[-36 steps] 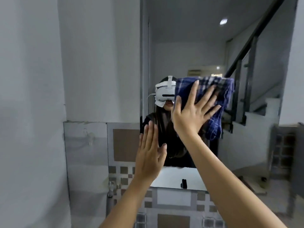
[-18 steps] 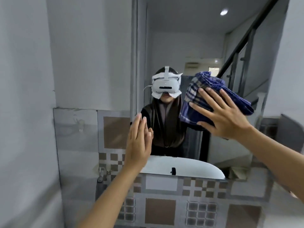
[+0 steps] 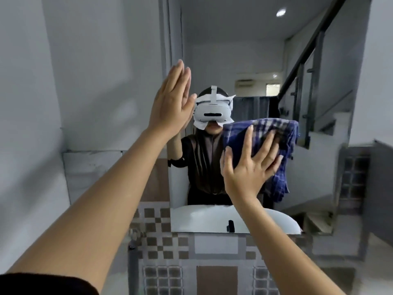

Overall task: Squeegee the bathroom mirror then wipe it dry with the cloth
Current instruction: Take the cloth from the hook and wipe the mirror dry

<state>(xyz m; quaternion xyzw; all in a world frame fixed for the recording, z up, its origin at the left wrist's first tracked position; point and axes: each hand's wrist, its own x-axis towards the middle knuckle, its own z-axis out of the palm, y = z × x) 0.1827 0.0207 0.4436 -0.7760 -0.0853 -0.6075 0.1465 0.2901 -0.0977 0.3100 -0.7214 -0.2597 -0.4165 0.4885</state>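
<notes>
Blue plaid cloth [image 3: 274, 150] pinned flat under the splayed right hand [image 3: 248, 167] against the mirror [image 3: 244, 60]. Left hand [image 3: 172, 103] up and to the left, flat, released, holding nothing. Step: drying wipe. Next likely needs sweeps across the bare glass above. Cloth bunched, its lower corner hanging loose.

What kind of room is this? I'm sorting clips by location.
Probably a home bathroom: a wall mirror above patterned tiles, with a white basin reflected in it. The right hand presses a blue checked cloth against the glass.
</notes>
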